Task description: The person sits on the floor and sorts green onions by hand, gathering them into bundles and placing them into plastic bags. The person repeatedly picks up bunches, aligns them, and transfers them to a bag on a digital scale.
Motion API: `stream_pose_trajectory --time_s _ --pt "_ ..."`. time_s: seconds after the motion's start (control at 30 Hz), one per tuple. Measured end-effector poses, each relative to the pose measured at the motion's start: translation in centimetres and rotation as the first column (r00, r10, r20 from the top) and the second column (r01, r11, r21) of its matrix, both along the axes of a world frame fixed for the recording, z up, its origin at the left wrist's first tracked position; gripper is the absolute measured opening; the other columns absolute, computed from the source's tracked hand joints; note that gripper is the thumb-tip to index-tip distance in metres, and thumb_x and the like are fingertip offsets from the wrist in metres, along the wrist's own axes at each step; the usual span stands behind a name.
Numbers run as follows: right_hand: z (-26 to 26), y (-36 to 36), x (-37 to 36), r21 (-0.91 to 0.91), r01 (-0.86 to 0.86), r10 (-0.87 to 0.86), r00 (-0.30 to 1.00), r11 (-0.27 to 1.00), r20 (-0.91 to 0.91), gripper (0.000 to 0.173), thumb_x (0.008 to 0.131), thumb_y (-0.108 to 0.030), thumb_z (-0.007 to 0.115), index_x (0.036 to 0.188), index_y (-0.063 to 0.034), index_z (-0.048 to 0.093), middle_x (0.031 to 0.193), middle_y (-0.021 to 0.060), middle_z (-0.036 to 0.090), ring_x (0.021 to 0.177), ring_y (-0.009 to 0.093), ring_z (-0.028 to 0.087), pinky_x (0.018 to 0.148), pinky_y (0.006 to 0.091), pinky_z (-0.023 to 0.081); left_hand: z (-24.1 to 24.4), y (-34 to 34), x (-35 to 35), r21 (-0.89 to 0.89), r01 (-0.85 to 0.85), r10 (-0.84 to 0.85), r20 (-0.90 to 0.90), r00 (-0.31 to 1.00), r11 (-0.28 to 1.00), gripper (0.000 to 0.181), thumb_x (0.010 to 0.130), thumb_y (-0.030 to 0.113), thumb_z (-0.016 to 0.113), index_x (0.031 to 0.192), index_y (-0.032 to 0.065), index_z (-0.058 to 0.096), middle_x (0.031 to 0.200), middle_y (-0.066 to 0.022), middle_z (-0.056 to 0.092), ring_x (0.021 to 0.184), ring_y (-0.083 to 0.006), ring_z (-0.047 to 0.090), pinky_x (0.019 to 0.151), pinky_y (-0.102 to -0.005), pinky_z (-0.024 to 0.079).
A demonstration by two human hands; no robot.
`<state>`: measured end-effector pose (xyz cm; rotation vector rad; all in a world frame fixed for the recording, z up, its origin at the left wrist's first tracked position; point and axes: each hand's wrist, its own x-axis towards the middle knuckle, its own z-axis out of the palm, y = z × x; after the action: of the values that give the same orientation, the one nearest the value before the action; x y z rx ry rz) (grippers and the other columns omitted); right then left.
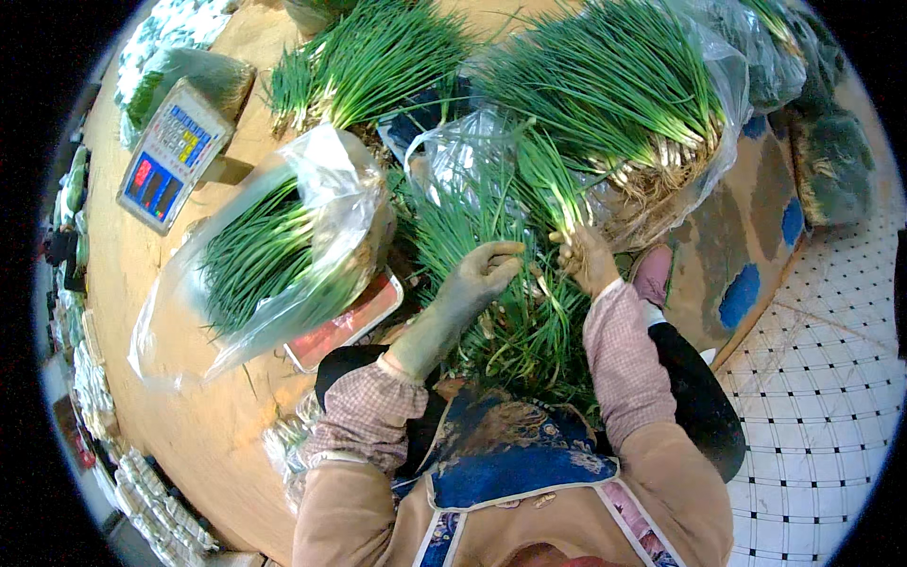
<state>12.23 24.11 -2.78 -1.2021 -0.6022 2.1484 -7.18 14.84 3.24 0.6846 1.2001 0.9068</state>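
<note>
My right hand (589, 261) grips a small bunch of green onions (556, 181) by the pale root ends, the leaves pointing away from me. Left of it, my left hand (490, 269) has its thumb and forefinger slightly apart, with nothing visible between them. Both hands look covered in thin, soiled gloves. Beneath them lies a loose heap of green onions (528, 340), spread between my legs. Beyond the left hand, more loose green leaves (460, 220) lie against a clear plastic bag (471, 145).
On the left are a bagged bunch of green onions (262, 248), a red tray (344, 319) and a digital scale (173, 156). Large green onion piles lie at the back left (390, 64) and back right (602, 85). Tiled floor (815, 397) borders the mat on the right.
</note>
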Motion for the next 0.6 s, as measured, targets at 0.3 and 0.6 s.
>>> stream_pose_trajectory --time_s 0.3,0.6 --pt "2.6 -8.5 -4.2 0.281 -0.204 0.137 0.960 0.938 0.243 0.035 0.080 -0.031 0.053 0.101 -0.0036 0.050 0.087 0.0027 0.054 0.076 0.010 0.049 0.066 0.0220 0.039 1.6 -1.5 0.6 -0.101 -0.185 0.193 0.069 0.979 0.977 0.033 0.078 0.015 0.056 0.105 -0.0009 0.047 0.093 -0.0084 0.055 0.078 -0.0132 0.053 0.067 -0.0253 0.044" --pt "4.2 -9.4 -5.4 0.341 -0.162 0.041 0.942 0.926 0.334 0.031 0.075 -0.022 0.059 0.097 -0.0010 0.051 0.089 0.0062 0.056 0.080 0.013 0.051 0.071 0.0251 0.040 2.8 -3.4 0.3 -0.094 -0.165 0.175 0.108 0.979 0.982 0.034 0.082 0.012 0.051 0.110 -0.0030 0.042 0.097 -0.0098 0.053 0.081 -0.0130 0.053 0.064 -0.0239 0.044"
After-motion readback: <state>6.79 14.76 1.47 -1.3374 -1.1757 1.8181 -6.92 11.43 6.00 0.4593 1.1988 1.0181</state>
